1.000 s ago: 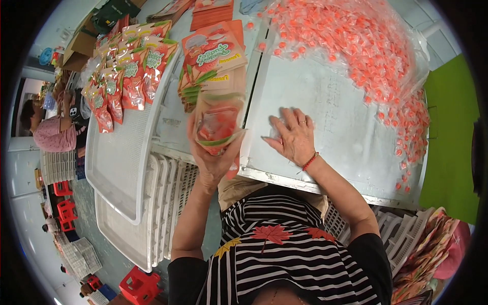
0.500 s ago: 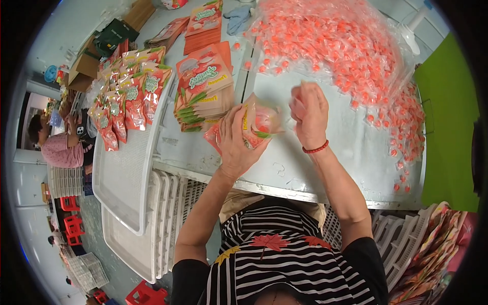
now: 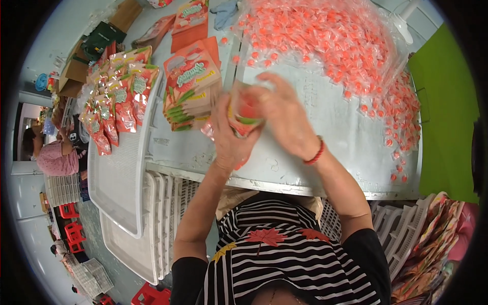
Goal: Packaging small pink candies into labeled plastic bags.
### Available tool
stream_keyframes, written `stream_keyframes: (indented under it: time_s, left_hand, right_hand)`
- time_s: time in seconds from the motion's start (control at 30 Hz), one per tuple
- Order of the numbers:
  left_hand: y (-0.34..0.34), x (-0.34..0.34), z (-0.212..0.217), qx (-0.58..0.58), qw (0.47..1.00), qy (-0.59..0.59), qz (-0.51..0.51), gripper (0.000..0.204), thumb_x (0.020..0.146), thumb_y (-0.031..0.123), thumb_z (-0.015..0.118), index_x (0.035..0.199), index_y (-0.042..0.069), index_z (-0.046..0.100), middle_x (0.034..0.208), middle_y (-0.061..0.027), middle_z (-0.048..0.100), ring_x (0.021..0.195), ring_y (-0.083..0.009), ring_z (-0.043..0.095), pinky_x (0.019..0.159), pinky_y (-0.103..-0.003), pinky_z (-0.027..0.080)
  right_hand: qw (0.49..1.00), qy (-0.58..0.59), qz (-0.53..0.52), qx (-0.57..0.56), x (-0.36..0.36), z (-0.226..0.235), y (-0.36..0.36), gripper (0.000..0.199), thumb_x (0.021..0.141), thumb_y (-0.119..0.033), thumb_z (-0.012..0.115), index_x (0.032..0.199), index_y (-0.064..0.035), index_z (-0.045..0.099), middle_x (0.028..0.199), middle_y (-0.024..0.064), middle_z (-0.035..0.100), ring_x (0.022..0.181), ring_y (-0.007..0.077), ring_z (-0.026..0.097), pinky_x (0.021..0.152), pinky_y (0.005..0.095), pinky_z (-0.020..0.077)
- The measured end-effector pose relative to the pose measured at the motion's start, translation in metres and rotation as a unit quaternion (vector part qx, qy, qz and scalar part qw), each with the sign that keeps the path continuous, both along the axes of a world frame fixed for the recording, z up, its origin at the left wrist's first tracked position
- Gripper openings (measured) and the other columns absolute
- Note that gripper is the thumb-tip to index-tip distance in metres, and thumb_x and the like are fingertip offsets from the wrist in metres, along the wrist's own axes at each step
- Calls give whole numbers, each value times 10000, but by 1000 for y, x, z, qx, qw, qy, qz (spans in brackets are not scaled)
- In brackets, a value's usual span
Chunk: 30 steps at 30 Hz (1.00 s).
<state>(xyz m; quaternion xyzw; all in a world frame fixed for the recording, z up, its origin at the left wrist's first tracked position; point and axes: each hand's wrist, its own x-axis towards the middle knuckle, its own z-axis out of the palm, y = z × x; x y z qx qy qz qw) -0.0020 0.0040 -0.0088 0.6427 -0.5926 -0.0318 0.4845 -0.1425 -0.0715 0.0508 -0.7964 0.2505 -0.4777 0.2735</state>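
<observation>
My left hand (image 3: 226, 140) grips a small printed pouch (image 3: 245, 125) above the table's near part, its see-through side showing something red inside. My right hand (image 3: 290, 122), with a red bead bracelet at the wrist, is at the pouch's upper right edge. Motion smears its fingers, so whether they hold anything is hidden. Just left of the pouch lies a stack of flat printed pouches (image 3: 190, 76). Across the far right of the table spreads a big heap of red-orange pieces in clear wrappers (image 3: 325, 46).
Filled pouches (image 3: 124, 94) lie on a white mesh tray (image 3: 116, 178) left of the table, above more stacked trays (image 3: 133, 249). Further flat pouches (image 3: 189, 23) and a blue cloth (image 3: 223, 15) are at the back. A green panel (image 3: 442, 122) borders the right side.
My right hand has moved left, from beside the pouch to its edge. The left hand keeps its grip, and the pouch now stands more upright. The whole view has shifted slightly.
</observation>
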Motion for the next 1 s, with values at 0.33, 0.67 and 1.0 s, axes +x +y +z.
stream_keyframes:
  time_s: [0.33,0.67,1.0]
  left_hand:
    - [21,-3,17,-107,992,-9,68,1095,567,141,894,1407,-38,215,1324,-194,410,1178,-271,480,993,-388,418]
    - [14,-5,7,-90,996,29,2,1099,579,149,886,1413,-20,190,1387,-213,349,1262,-315,406,1050,-422,353]
    - [18,-5,24,-25,980,168,-104,1169,505,261,913,1410,-3,222,1314,-203,409,1146,-360,446,1014,-469,338]
  right_hand:
    - [939,302,-149,-65,-50,-103,23,233,812,-109,636,1042,-74,627,991,127,545,836,282,580,656,376,505]
    - [996,-16,-36,83,-22,37,21,110,825,-1,641,933,-21,644,960,101,629,762,234,611,668,295,489]
    - [936,287,159,-126,-5,54,19,143,781,-123,660,901,-46,663,944,116,606,1003,305,578,906,386,422]
